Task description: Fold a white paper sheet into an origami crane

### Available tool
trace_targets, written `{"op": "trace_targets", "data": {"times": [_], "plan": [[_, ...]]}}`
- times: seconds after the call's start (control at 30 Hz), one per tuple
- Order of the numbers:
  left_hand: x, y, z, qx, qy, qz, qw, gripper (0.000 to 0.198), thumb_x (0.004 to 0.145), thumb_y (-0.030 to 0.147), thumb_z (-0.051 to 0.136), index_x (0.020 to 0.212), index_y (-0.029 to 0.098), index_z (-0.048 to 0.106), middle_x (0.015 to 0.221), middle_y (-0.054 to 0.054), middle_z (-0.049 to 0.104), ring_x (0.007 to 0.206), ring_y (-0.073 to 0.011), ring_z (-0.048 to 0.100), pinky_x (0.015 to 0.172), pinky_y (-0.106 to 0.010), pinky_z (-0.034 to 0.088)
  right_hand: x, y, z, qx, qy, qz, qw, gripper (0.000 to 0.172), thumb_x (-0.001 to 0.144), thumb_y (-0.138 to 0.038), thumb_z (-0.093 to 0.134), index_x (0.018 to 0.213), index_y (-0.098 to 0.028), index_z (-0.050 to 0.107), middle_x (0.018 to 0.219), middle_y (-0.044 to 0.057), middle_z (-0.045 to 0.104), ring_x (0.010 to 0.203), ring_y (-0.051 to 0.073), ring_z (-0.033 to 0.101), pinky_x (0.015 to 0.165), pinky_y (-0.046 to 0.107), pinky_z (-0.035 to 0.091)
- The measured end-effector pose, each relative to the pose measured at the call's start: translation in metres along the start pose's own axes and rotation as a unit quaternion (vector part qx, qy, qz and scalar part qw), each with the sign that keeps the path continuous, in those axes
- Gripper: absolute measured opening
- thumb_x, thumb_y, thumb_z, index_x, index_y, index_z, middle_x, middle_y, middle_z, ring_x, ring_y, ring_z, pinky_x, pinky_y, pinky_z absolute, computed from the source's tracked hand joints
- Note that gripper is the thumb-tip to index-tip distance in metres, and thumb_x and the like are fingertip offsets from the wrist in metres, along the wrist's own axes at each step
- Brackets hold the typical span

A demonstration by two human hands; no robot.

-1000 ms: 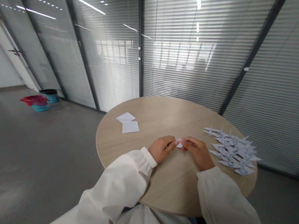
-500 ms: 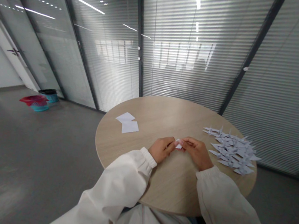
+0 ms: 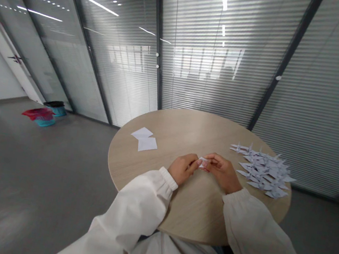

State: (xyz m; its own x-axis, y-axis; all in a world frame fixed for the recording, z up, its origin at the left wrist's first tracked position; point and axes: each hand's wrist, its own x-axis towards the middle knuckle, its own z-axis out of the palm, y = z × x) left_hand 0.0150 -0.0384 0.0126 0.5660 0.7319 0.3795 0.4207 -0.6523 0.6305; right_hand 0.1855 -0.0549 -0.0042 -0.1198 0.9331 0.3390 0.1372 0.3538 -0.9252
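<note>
Folded white paper [image 3: 203, 162] slightly higher, hands [image 3: 221, 174] closer around it

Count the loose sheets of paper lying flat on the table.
2. Both lie on the left part of the round table: one sheet farther away, the other nearer, their edges meeting. More could be hidden beneath them.

- A small piece of white paper [image 3: 203, 162], folded into a compact, pointed shape, with most of it hidden by fingers.
- The part that shows is plain white and unmarked; its finer creases are too small to tell.
- It sits between the two hands, pinched at the fingertips of the left hand [image 3: 183, 168] and the right hand [image 3: 222, 174], with both hands touching it.
</note>
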Motion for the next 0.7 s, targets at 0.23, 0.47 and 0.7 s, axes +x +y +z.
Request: {"op": "trace_targets", "data": {"times": [0.23, 0.47, 0.7], "plan": [[0.0007, -0.0011, 0.0003, -0.018, 0.008, -0.007, 1.000, 0.034, 0.089, 0.043, 0.033, 0.078, 0.016, 0.051, 0.060, 0.002, 0.053, 0.055, -0.0089, 0.050, 0.056, -0.019, 0.039, -0.0010, -0.0048, 0.0032, -0.004, -0.029, 0.013, 0.999, 0.038, 0.070, -0.038, 0.065, 0.099, -0.019, 0.051, 0.062, -0.003, 0.061, 0.060, 0.014, 0.058, 0.060, 0.026, 0.045], [0.0002, -0.0013, -0.0008, -0.010, 0.014, 0.006, 1.000, 0.032, 0.089, 0.039, 0.034, 0.075, 0.016, 0.052, 0.061, 0.001, 0.054, 0.056, -0.0084, 0.050, 0.057, -0.019, 0.040, -0.0008, -0.0050, 0.0035, -0.019, -0.068, 0.014, 0.997, 0.028, 0.074, -0.040, 0.060, 0.090, -0.018, 0.057, 0.068, 0.000, 0.063, 0.062, 0.013, 0.058, 0.058, 0.025, 0.045], [0.0005, -0.0025, -0.0007, -0.009, 0.031, 0.019, 0.999, 0.032, 0.089, 0.038, 0.034, 0.076, 0.016, 0.054, 0.064, 0.000, 0.054, 0.059, -0.0088, 0.051, 0.058, -0.019, 0.040, -0.0006, -0.0042, 0.0038, -0.034, -0.075, 0.024, 0.996, 0.026, 0.074, -0.042, 0.058, 0.079, -0.016, 0.060, 0.068, 0.002, 0.066, 0.061, 0.014, 0.060, 0.056, 0.025, 0.046]]}}
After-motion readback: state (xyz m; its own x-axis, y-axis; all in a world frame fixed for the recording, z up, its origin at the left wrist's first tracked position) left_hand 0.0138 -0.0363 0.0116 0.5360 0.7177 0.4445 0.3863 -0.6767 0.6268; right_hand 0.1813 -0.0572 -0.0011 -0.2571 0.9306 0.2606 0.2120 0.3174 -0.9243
